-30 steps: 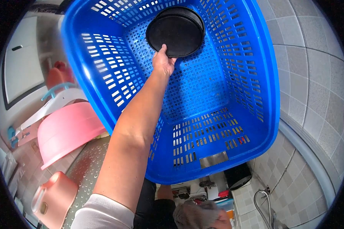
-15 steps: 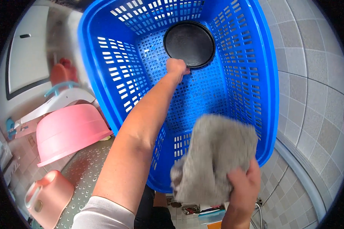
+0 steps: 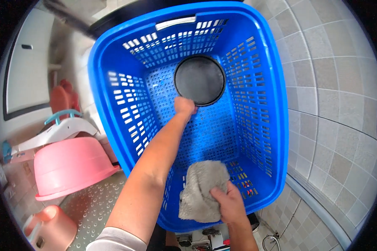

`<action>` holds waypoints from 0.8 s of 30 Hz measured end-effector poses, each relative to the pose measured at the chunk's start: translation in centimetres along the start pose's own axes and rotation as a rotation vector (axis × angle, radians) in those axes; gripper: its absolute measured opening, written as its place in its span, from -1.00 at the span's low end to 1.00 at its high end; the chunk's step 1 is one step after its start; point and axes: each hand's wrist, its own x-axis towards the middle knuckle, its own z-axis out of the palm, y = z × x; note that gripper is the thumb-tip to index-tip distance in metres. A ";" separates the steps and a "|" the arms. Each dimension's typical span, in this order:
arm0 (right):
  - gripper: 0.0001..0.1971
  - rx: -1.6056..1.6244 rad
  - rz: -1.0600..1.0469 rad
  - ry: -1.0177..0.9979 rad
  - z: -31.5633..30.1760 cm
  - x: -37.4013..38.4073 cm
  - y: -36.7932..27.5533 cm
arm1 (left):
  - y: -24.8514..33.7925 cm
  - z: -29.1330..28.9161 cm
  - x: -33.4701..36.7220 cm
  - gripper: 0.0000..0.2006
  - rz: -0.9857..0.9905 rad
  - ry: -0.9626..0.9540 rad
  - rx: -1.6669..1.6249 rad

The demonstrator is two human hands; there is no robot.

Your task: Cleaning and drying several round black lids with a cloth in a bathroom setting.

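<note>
A deep blue laundry basket [image 3: 280, 125] with slotted walls fills the middle of the view. Down inside it, toward the far end, is a round black shallow tray [image 3: 200, 80] with a raised rim. My left hand [image 3: 185, 106] reaches in and is closed on the tray's near edge, its fingertips hidden beneath the rim. A fuzzy grey cloth [image 3: 203, 190], bunched and folded, hangs in my right hand [image 3: 230, 203] over the basket's near end. The thumb presses on the cloth's right side; the other fingers are mostly behind it.
At left a pink basin [image 3: 73, 167] leans on its side, with a peach-coloured pitcher [image 3: 56, 228] nearer me on a bubble-patterned mat [image 3: 94, 205]. Grey tiled wall [image 3: 343, 121] runs along the right. Behind the basin lies a white and light-blue plastic piece [image 3: 56, 131].
My right hand has carried the grey cloth leftward, farther into the basket's near end. In the view, basket and tray sit lower; my left hand stays on the tray's edge.
</note>
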 end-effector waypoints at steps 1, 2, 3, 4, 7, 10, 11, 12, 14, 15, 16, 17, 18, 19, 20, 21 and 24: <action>-0.59 -0.006 0.032 -0.021 0.3 -0.1 0.6 | -0.5 -0.7 0.9 -0.87 0.013 0.025 0.031; -0.59 -0.014 0.064 -0.032 0.3 0.0 1.1 | -0.8 -0.9 1.1 -0.87 0.026 0.014 0.033; -0.58 0.015 0.084 -0.066 0.0 0.1 1.6 | -0.9 -1.1 1.0 -0.87 0.006 0.007 -0.027; -0.58 0.024 0.071 -0.061 -0.1 0.1 1.9 | -0.9 -0.9 0.9 -0.86 -0.015 0.000 -0.086; -0.57 0.048 0.040 -0.047 -0.6 -0.1 2.2 | -0.6 0.2 -0.4 -0.85 0.012 -0.043 -0.033; -0.57 0.085 0.046 -0.070 -1.0 -0.9 2.5 | -0.8 0.4 0.1 -0.79 -0.004 -0.024 0.091; -0.57 0.091 0.052 -0.087 -0.8 -1.3 2.7 | -1.4 -0.4 1.4 -0.79 0.002 -0.009 0.101; -0.57 0.099 0.061 -0.117 -0.5 -1.6 2.9 | -2.2 -2.3 3.6 -0.75 0.086 0.054 0.258; -0.56 0.118 0.079 -0.092 -1.5 -2.3 3.3 | -2.7 -1.8 3.6 -0.72 0.154 0.068 0.417; -0.53 0.124 0.089 -0.035 -2.8 -2.8 3.5 | -1.9 0.3 1.0 -0.70 0.203 0.073 0.550; -0.53 0.132 0.090 -0.013 -3.4 -3.5 3.7 | -1.2 0.7 -0.5 -0.68 0.265 0.109 0.690; -0.54 0.133 0.065 -0.027 -3.1 -4.1 4.0 | -0.9 -0.6 0.4 -0.68 0.269 0.123 0.708; -0.54 0.141 0.044 -0.047 -2.7 -4.7 4.4 | -1.0 -2.6 2.0 -0.68 0.232 0.134 0.671; -0.54 0.161 0.053 -0.053 -2.8 -5.5 5.0 | -1.4 -3.6 2.7 -0.68 0.191 0.131 0.631; -0.56 0.191 0.026 -0.059 -3.5 -6.0 5.5 | -1.3 -3.4 2.1 -0.68 0.193 0.124 0.645; -0.57 0.222 -0.003 -0.068 -4.0 -6.6 6.0 | -1.2 -3.4 1.4 -0.69 0.212 0.125 0.653; -0.56 0.328 -0.043 -0.008 -5.8 -9.5 7.8 | 0.5 -1.6 -5.2 -0.73 0.264 0.003 0.732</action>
